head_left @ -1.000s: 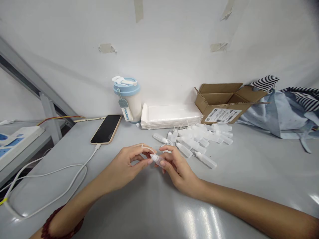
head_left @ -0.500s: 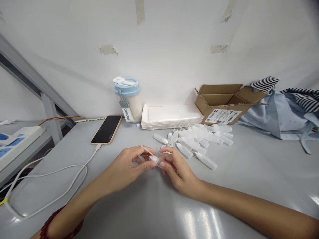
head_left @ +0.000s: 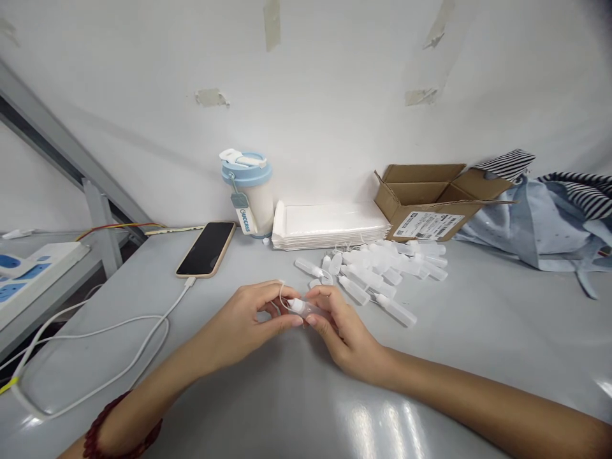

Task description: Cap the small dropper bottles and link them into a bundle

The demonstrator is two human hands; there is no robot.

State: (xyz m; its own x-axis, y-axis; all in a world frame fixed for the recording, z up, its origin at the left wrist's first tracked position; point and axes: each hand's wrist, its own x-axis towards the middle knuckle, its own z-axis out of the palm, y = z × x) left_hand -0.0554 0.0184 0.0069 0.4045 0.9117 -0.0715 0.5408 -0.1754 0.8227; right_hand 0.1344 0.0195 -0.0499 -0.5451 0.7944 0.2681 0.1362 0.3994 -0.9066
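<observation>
Between my two hands, just above the grey table, lies a small translucent dropper bottle [head_left: 313, 310] on its side, its white cap end pointing left. My left hand [head_left: 258, 315] pinches around the cap end with thumb and fingers. A thin white strap [head_left: 282, 294] curves up in a loop from the cap beside the left fingertips. My right hand [head_left: 347, 331] grips the bottle's body, and its fingers hide the base. Just beyond the hands, several similar dropper bottles [head_left: 368, 268] lie in a loose pile, some with their straps showing.
A stack of white padded envelopes [head_left: 329, 223] lies against the wall, between a blue-lidded cup [head_left: 248, 191] and an open cardboard box [head_left: 425, 197]. To the left are a phone [head_left: 206, 248] with its white cable [head_left: 162, 319] and a power strip [head_left: 41, 274]. A blue cloth bag [head_left: 530, 223] sits right.
The strap, earlier a straight slanting line, now bends into a loop by the left fingers. My left thumb has shifted slightly right, and more of the bottle's body shows.
</observation>
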